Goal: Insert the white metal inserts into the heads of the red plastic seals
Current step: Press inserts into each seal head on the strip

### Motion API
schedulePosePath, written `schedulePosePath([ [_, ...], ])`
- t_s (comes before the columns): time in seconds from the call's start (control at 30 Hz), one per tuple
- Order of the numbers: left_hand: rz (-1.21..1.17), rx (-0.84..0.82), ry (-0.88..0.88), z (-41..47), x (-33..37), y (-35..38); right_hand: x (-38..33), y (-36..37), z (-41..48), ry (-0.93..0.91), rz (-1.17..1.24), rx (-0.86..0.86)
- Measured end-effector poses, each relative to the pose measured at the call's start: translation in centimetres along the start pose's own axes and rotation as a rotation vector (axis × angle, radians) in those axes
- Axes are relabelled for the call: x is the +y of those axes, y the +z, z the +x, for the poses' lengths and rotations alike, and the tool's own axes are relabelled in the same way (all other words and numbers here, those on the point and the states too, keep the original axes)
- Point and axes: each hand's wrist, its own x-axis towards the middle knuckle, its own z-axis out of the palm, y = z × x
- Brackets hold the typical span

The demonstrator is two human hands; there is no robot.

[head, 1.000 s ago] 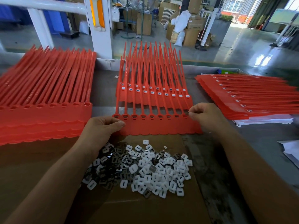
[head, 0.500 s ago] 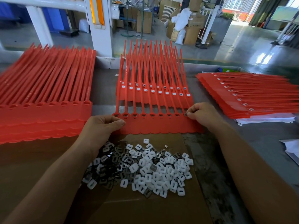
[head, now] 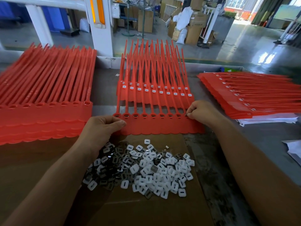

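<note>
The strip of red seals (head: 159, 126) lies flat across the middle. The left hand (head: 101, 129) grips its left end, thumb on top, while the right hand (head: 202, 111) pinches its rightmost head with curled fingers. The pile of white inserts (head: 156, 170) sits nearer, on cardboard (head: 146, 209), between both forearms.

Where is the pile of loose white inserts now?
In the head view, the pile of inserts lies at lower centre on the brown cardboard, just nearer the person than the strip of red seals held by the left hand and right hand.
</note>
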Motion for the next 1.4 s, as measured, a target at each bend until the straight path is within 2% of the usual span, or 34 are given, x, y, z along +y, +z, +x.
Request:
schedulePosePath([
  [0.33, 0.032, -0.007, 0.002, -0.1, 0.0, 0.0, 0.3, 0.9, 0.3, 0.079, 0.111, 0.110],
  [0.53, -0.015, -0.006, -0.006, 0.0, 0.1, 0.1, 0.6, 0.9, 0.4, 0.070, 0.145, 0.110],
  [0.77, -0.024, -0.009, -0.020, -0.1, 0.1, 0.0, 0.7, 0.9, -0.6, -0.026, 0.146, 0.123],
  [0.9, -0.025, -0.014, -0.018, -0.2, 0.1, -0.1, 0.0, -0.1, -3.3, -0.171, 0.153, 0.155],
  [0.97, -0.033, -0.015, -0.019, -0.1, 0.1, -0.1, -0.3, -0.7, -5.1, -0.248, 0.155, 0.084],
  [1.13, -0.013, -0.018, -0.011, 0.0, 0.0, 0.0, -1.3, -1.0, -8.7, -0.386, 0.021, -0.345],
  [1.27, -0.012, -0.021, -0.013, -0.1, 0.0, 0.0, -1.6, -0.3, -9.6, -0.423, 0.020, -0.436],
  [1.4, -0.012, -0.011, -0.010, 0.0, 0.0, 0.1, -1.7, 0.5, -9.5, -0.425, 0.014, -0.420],
])
